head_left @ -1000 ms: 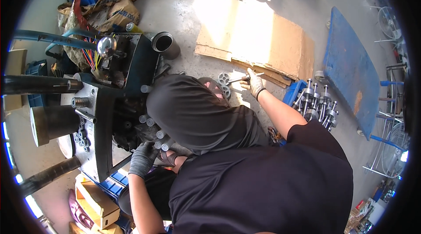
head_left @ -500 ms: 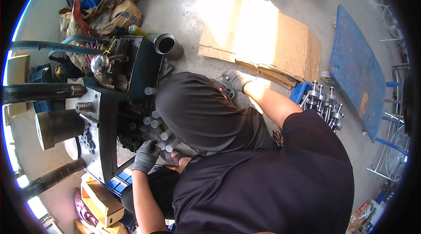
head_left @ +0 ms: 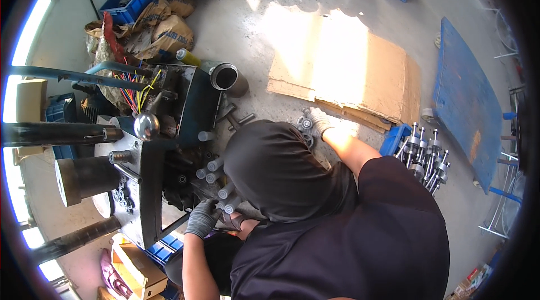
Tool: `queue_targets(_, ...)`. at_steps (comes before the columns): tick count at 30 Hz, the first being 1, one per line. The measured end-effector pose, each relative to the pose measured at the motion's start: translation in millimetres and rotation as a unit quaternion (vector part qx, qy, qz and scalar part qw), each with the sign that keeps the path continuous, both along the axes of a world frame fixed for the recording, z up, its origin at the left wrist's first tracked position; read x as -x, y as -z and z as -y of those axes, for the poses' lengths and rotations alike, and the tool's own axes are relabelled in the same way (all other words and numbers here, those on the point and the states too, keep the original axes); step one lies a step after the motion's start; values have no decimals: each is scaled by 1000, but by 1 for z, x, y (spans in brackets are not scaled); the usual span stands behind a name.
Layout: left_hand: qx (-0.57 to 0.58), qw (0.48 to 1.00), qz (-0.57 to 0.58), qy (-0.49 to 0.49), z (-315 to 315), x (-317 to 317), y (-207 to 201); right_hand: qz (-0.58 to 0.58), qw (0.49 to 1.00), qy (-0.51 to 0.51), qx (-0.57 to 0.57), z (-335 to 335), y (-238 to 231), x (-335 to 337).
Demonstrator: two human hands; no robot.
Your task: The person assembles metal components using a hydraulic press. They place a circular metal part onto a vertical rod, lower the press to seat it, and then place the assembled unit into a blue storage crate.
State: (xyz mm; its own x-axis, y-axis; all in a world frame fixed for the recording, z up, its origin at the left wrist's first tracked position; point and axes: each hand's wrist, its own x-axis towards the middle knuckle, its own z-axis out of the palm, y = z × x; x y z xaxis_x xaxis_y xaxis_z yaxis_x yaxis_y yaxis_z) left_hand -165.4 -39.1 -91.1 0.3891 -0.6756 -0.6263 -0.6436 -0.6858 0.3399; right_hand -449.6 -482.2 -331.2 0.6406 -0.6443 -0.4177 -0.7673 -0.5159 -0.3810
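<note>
My right hand, in a light knitted glove, is closed around a grey metal ring-shaped part just above the floor. More round metal pieces lie below it, partly covered by my dark-clothed knee. My left hand, in a grey glove, has curled fingers beside several grey cylinders at the machine's front. What those fingers grip, if anything, cannot be made out. A T-shaped metal piece lies on the floor beyond the cylinders.
The machine with thick bars stands left, small rings on its plate. An open metal cylinder stands behind it. Flattened cardboard lies ahead. To the right are a blue bin, metal shafts with collars and a blue platform cart.
The view has shifted, so the scene sits lower and further right. My right hand now shows a ring-shaped part in its fingers. My left hand stays by the cylinders; the T-shaped piece is more visible.
</note>
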Motion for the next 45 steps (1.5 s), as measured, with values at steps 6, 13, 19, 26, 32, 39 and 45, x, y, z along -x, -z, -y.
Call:
queue_targets(6,-17,1000,3,1,9,3,-6,-52,998,-27,34,-7,-2,-19)
queue_targets(13,-22,999,13,26,20,-2,-7,-81,985,-145,57,-9,26,-30)
queue_targets(19,-4,998,26,51,19,-2,-4,-79,990,-116,1,-9,5,-47)
queue_targets(26,-20,998,33,57,17,-1,5,-97,985,-143,-7,-2,17,-53)
queue_targets(32,5,997,31,72,29,1,-5,-67,989,-134,0,-3,41,-39)
queue_targets(39,5,997,39,70,27,1,-9,-57,989,-137,-2,-8,35,-29)
queue_targets(45,9,997,43,60,20,5,-11,-43,991,-129,-21,-18,39,-10)
